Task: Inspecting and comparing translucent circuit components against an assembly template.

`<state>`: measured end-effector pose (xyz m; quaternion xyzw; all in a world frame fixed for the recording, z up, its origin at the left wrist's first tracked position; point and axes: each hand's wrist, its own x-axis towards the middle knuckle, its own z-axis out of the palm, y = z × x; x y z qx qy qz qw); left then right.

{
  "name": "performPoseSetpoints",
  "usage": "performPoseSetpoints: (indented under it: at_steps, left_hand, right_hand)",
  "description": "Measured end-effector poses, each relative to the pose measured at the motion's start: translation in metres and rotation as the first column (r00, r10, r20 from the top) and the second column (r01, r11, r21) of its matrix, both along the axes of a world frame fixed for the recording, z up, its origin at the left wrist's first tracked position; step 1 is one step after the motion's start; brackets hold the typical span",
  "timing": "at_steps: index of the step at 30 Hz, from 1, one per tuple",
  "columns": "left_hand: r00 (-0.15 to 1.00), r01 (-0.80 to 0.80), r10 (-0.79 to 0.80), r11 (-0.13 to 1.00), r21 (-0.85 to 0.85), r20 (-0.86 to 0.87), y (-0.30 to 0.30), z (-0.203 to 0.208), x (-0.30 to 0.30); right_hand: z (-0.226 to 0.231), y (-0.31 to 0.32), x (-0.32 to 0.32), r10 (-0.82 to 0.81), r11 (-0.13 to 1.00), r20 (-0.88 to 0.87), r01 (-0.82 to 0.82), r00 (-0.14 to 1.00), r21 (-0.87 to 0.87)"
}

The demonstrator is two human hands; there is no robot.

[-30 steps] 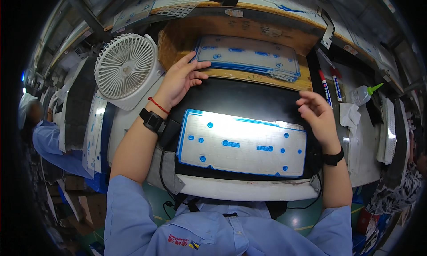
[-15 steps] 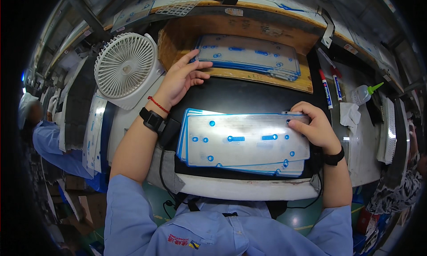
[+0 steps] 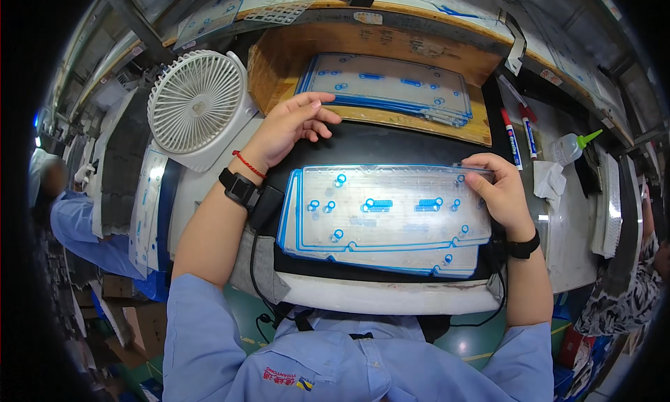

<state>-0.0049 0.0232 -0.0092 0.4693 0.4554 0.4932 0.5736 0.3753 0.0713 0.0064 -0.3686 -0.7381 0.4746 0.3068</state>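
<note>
A clear, flat panel (image 3: 398,224) with blue edging and blue-ringed holes lies before me, its right corner pinched by my right hand (image 3: 501,196), thumb on top and fingers at the edge. It looks slightly raised over other like panels (image 3: 447,260), whose edges show beneath it, a little skewed. My left hand (image 3: 296,123) hovers empty, fingers loosely apart, between that pile and a wooden tray (image 3: 481,126). In the tray rests a stack of similar blue-edged panels (image 3: 387,84), close to my left fingertips.
A white fan (image 3: 199,112) stands at the left. On the right are two markers (image 3: 513,140), a crumpled white tissue (image 3: 550,180) and a small bottle with a green nozzle (image 3: 574,147). A dark cable (image 3: 255,276) hangs by the table's near edge. Another person (image 3: 73,213) sits at far left.
The top panel in my right hand has shifted a little up and to the right over the pile. My left hand has moved slightly right, away from the tray's stack.
</note>
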Motion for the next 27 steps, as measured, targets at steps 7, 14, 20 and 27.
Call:
performPoseSetpoints:
  at_steps: [7,14,20,27]
  left_hand:
    - [0.997,0.046,-0.045,0.999,-0.02,0.065,0.001,0.0,-0.001]
    - [0.951,0.14,-0.121,0.989,0.049,-0.284,-0.004,0.007,0.007]
    - [0.964,0.048,-0.042,0.999,0.016,-0.264,-0.003,0.006,0.007]
    - [0.996,-0.083,0.083,0.996,0.013,0.014,0.004,-0.005,-0.002]
  right_hand:
    - [-0.002,0.002,-0.001,-0.121,0.991,-0.101,0.114,0.987,-0.074]
    - [-0.009,0.008,0.001,-0.268,0.961,-0.187,0.247,0.945,-0.128]
    - [-0.012,0.01,-0.003,-0.366,0.927,-0.363,0.304,0.857,-0.217]
    - [-0.013,0.014,0.002,-0.309,0.948,-0.331,0.263,0.892,-0.179]
